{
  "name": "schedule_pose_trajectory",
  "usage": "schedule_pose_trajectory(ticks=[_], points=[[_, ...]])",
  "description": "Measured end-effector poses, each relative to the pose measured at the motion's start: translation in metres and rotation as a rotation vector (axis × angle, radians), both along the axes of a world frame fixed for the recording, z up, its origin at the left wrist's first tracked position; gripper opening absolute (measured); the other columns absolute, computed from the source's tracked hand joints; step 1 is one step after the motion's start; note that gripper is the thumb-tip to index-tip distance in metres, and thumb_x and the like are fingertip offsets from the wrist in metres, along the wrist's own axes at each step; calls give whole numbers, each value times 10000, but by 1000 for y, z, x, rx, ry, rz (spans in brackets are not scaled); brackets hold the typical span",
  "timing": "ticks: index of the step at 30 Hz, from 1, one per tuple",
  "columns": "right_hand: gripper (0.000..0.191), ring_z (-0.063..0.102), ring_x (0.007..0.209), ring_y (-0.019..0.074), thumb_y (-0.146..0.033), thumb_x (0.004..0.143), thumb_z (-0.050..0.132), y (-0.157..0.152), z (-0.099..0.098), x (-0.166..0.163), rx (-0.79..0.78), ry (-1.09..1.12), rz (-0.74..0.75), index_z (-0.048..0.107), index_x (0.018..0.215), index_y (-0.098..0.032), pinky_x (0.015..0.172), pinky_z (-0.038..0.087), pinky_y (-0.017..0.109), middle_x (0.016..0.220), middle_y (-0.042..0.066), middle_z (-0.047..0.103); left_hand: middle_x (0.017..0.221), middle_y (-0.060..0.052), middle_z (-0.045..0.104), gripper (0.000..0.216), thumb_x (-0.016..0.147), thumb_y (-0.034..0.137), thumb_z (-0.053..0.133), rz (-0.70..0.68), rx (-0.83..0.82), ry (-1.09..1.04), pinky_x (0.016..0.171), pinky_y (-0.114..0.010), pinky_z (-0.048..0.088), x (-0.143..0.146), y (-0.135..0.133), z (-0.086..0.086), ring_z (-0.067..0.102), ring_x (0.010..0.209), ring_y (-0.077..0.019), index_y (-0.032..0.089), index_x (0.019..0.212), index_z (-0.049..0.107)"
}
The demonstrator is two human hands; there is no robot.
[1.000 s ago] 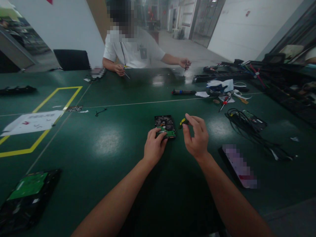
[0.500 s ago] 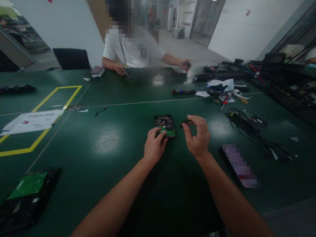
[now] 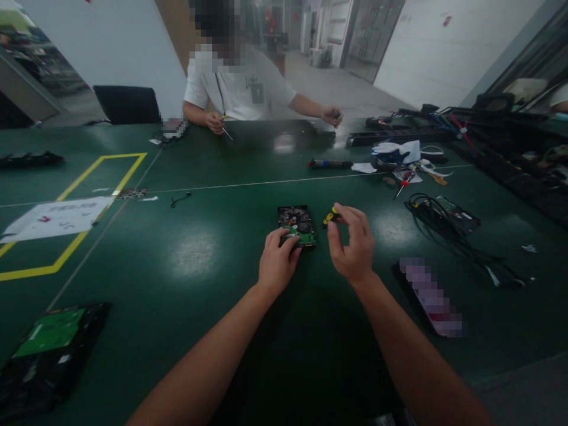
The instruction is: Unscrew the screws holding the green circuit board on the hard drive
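Note:
A hard drive (image 3: 293, 216) with a green circuit board lies on the green table in front of me. My left hand (image 3: 277, 260) grips its near left side, fingers resting over the board. My right hand (image 3: 354, 242) pinches the yellow and black handle of a screwdriver (image 3: 329, 218), just right of the drive. The thin shaft slants down to the left, to the drive's right edge. Whether its tip sits in a screw is too small to make out.
Another hard drive (image 3: 53, 349) lies near left. On the right are a pinkish phone (image 3: 428, 299), black cables (image 3: 461, 245) and a red screwdriver (image 3: 403, 184). A dark cylindrical tool (image 3: 331, 164) lies beyond. Across the table sits a person (image 3: 248, 89) holding a thin tool.
The screwdriver handle has turned in my right fingers, showing more yellow, and that hand has shifted slightly left. My left hand and the hard drive stay put.

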State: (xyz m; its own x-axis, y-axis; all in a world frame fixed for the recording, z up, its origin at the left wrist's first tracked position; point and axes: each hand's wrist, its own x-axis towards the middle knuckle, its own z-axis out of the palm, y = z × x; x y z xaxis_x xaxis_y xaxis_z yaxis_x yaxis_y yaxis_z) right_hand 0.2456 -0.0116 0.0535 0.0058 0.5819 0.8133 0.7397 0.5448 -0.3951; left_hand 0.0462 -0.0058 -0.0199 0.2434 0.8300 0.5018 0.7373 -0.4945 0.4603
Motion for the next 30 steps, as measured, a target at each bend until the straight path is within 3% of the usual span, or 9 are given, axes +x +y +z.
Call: schedule_pose_trajectory(ticks=[3, 10, 20, 30], points=[[498, 665, 1209, 248, -173, 982, 572, 1, -2, 0, 1, -3, 6, 516, 1463, -288, 986, 621, 459, 1359, 96, 656, 1363, -122, 569, 298, 948, 229, 665, 2, -4, 2, 1106, -519, 518, 0, 0, -1, 505, 1330, -316, 246, 1244, 693], [524, 683, 1108, 221, -159, 966, 610, 0, 1, -1, 13, -20, 11, 547, 1458, -328, 940, 633, 424, 1240, 66, 678, 1365, -120, 570, 297, 950, 230, 662, -1, 2, 1, 1093, -534, 527, 0, 1, -2, 505, 1330, -318, 251, 1245, 691], [483, 697, 1138, 238, -183, 964, 633, 1, 1, -1, 17, -11, -2, 547, 1425, -297, 1006, 609, 469, 1306, 75, 696, 1367, -119, 573, 292, 953, 228, 659, -4, -4, -2, 1100, -540, 524, 0, -1, 2, 507, 1328, -321, 252, 1242, 690], [473, 705, 1137, 246, -199, 939, 682, 4, -5, 2, 37, 62, 14, 538, 1384, -266, 947, 637, 461, 1294, 98, 685, 1382, -120, 563, 296, 953, 229, 659, 3, -7, 7, 1104, -534, 518, 0, 0, -1, 491, 1350, -321, 252, 1246, 693]])
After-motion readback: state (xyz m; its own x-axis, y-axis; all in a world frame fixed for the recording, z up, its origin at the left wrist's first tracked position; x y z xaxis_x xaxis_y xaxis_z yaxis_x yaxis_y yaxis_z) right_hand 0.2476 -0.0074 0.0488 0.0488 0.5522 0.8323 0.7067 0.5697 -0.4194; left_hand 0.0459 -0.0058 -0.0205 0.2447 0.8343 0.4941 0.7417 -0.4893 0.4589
